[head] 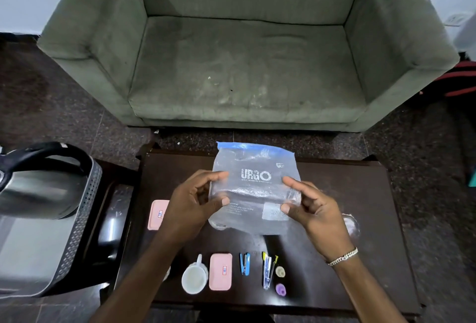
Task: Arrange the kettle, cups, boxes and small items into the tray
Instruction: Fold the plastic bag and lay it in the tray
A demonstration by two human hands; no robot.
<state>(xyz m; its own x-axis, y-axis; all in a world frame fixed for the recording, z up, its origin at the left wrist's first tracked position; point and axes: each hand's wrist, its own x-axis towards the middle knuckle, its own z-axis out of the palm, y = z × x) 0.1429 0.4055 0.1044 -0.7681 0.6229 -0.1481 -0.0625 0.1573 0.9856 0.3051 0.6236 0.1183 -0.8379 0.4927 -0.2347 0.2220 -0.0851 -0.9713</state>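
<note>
Both hands hold a clear zip bag (255, 188) printed "URGO" above the dark table (360, 219); my left hand (195, 201) pinches its left edge, my right hand (309, 209) its right edge. A steel kettle (36, 188) with a black handle stands in the grey perforated tray (85, 219) at the left. On the table lie a white cup (194, 278), two pink boxes (220, 275) (157, 214), a blue stapler (244, 263), a bundle of pens (268, 271), and two small round items (280, 271) (280, 289).
A green armchair (244, 65) stands beyond the table. The tray rests on a dark side stand (113, 219) left of the table. A clear object (351, 226) sits behind my right wrist. Dark speckled floor surrounds everything.
</note>
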